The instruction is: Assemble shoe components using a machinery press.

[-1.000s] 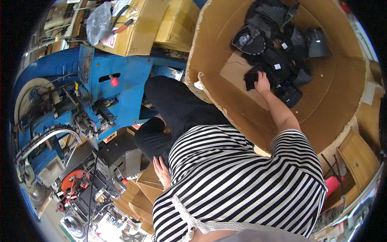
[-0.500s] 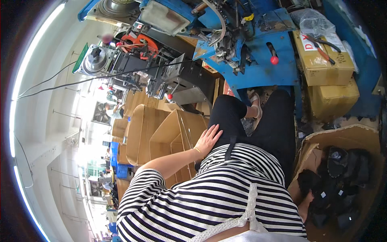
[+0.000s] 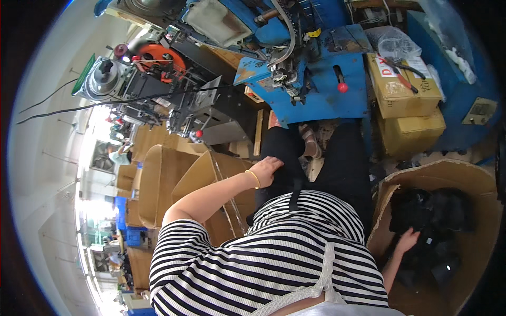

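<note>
My left hand (image 3: 268, 171) rests on my left thigh (image 3: 282, 150), its fingers loosely bent over the black trousers and holding nothing. On the right, my right hand (image 3: 408, 239) is inside a large open carton (image 3: 477, 210). Its fingers are apart, beside and over a heap of soft-looking black pieces (image 3: 450, 208). I see nothing held in that hand. Small white patches show on some pieces; their exact kind is too dark to make out.
A blue machine (image 3: 316, 102) with a red-knobbed lever (image 3: 342, 87) stands ahead. To its right, pliers (image 3: 403, 79) lie on stacked cardboard boxes (image 3: 411, 131). Open cartons (image 3: 197, 179) stand at my left, near another machine (image 3: 168, 84). A black cable (image 3: 132, 100) crosses the left side.
My right hand has moved farther into the carton, and the black piece by its fingers has shifted. My left hand's spread fingers have bent on the thigh. The whole view has shifted slightly.
</note>
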The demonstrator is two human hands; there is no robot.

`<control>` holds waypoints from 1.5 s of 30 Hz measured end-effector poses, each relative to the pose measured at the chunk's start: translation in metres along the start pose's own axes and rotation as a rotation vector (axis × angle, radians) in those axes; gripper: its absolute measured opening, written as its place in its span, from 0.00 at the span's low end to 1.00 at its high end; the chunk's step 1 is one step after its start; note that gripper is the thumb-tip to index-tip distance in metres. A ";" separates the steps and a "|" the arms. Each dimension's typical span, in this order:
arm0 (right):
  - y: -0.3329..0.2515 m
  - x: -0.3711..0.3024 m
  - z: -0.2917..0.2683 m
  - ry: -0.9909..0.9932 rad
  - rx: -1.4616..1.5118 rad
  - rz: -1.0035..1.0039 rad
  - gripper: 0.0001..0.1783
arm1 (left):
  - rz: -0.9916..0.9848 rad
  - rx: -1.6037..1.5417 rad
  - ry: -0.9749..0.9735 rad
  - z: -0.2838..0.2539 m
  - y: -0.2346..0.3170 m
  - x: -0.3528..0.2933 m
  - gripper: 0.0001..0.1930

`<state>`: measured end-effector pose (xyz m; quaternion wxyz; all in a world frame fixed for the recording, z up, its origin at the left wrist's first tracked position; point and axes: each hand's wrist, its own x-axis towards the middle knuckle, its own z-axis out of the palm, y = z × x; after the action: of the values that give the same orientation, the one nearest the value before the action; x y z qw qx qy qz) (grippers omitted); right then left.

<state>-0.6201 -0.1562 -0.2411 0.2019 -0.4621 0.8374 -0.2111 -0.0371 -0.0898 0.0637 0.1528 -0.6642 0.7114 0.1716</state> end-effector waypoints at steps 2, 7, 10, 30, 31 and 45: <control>-0.058 -0.005 -0.096 0.264 0.213 -0.177 0.24 | 0.026 -0.183 0.188 -0.002 -0.006 0.020 0.27; -0.165 -0.045 -0.268 0.523 0.457 -0.653 0.16 | 0.120 -0.491 0.377 -0.012 0.008 0.057 0.27; -0.270 -0.094 -0.282 0.223 0.456 -0.807 0.14 | 0.093 -1.121 0.383 -0.012 0.004 0.059 0.27; -0.537 -0.228 -0.012 -1.196 0.822 0.107 0.24 | -0.186 -1.843 0.951 0.034 -0.140 -0.031 0.26; -0.551 -0.226 -0.017 -1.199 0.825 0.096 0.24 | -0.045 -1.559 1.074 0.000 -0.148 -0.033 0.18; -0.560 -0.172 -0.021 -1.385 0.741 0.118 0.15 | 0.311 -0.766 0.739 -0.022 -0.068 -0.009 0.12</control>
<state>-0.1611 -0.2759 0.1031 0.8296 -0.3458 0.4189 -0.1294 0.0311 -0.0958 0.0849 -0.3867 -0.5754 0.6940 0.1940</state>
